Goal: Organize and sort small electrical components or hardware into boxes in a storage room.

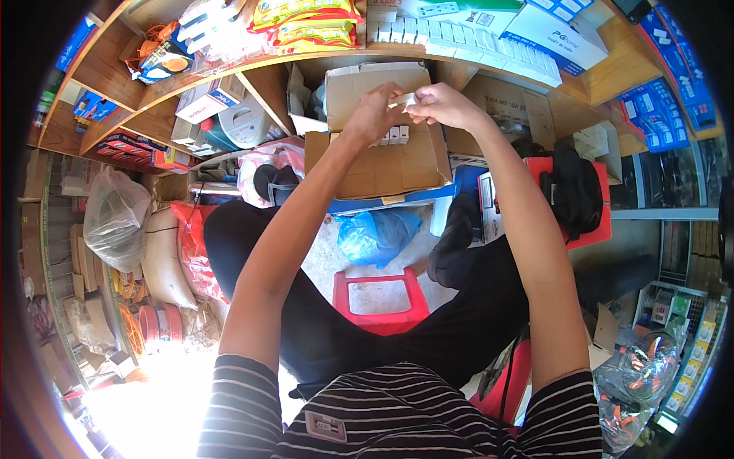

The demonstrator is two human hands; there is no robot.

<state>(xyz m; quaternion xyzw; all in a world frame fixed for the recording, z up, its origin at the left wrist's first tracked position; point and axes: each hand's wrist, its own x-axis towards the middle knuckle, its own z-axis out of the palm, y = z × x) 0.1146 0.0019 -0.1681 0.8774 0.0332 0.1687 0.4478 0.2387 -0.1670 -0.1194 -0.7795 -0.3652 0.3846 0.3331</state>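
Observation:
My left hand [375, 115] and my right hand [444, 106] meet over an open cardboard box [395, 169]. A small white piece [403, 100], perhaps a small box, is pinched between the fingers of both. Its exact kind is too small to tell. Below the hands, several small white boxes [395, 135] stand in a row in the cardboard box; my left hand and forearm cover part of that row. Behind my hands the raised flap [367, 74] of the cardboard box stands up.
Wooden shelves [212, 69] with packaged goods curve around the front. A blue plastic bag [375, 235] and a red plastic stool [381, 321] are on the floor between my legs. To the right, a black bag [573, 192] rests on a red box [602, 215].

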